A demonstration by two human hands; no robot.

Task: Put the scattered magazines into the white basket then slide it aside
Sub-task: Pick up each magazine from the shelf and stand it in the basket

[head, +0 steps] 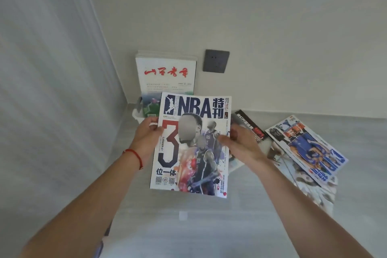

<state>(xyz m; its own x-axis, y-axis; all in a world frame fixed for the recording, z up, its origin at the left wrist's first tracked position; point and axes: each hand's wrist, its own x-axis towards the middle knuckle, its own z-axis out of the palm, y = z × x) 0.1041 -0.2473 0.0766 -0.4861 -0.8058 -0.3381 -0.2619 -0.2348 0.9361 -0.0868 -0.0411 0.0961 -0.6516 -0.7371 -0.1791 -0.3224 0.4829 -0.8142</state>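
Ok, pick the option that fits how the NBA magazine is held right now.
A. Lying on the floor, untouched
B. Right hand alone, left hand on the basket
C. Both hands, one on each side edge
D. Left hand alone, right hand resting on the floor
C: the left hand grips the left edge of the NBA magazine and the right hand grips its right edge, holding it up in front of the white basket.

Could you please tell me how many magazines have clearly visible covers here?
4: NBA magazine held in both hands; white magazine standing in the basket; dark one and blue one on the floor pile, likely hiding more.
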